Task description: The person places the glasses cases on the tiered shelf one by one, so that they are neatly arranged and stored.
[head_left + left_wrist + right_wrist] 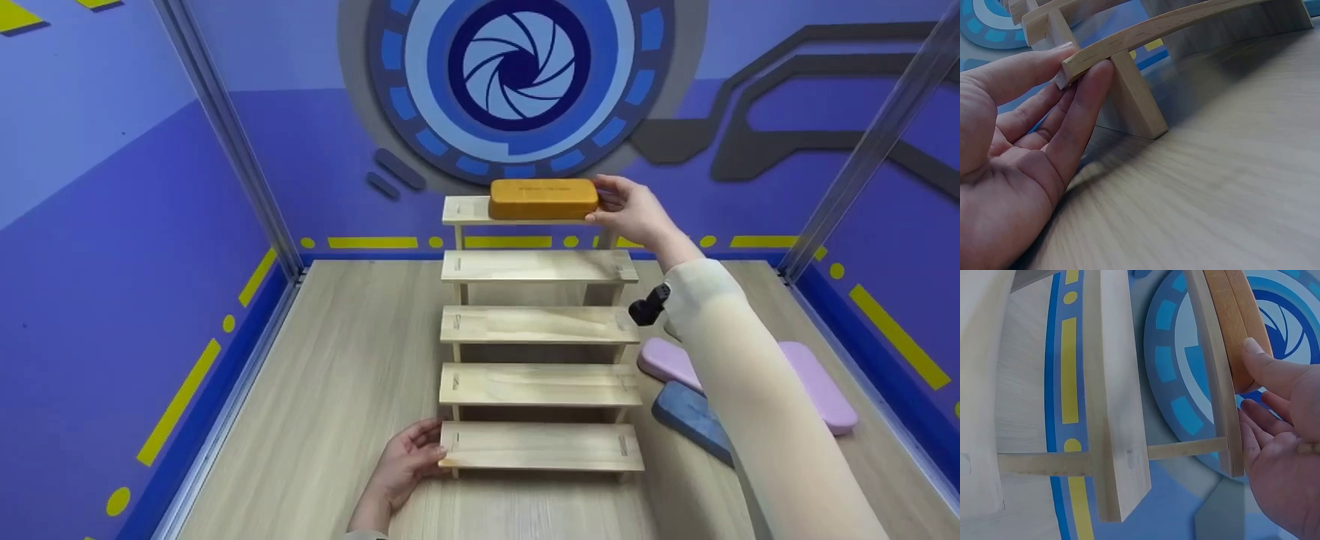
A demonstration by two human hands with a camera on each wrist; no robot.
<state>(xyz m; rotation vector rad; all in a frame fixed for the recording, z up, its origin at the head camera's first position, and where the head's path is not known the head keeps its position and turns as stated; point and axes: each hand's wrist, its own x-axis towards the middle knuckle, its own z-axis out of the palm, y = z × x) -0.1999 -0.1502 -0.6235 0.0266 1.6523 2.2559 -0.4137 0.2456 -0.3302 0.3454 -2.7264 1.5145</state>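
A pale wooden stepped stand (540,324) with several tiers rises in the middle of the head view. On its top tier lies a mustard-yellow glasses case (544,199), lengthwise, toward the right side. My right hand (636,214) grips the case's right end; in the right wrist view the thumb (1275,371) presses its front, and the other fingers are partly hidden behind the case and shelf edge. Down at the lowest tier, my left hand (405,463) pinches the left end of the board (1100,50) between thumb and fingers.
Right of the stand, partly behind the right sleeve, lie a pink case (667,361), a blue case (691,420) and a lilac case (821,386). A patterned blue wall (300,165) stands close behind the top tier. Side walls bound the wooden tabletop (337,360).
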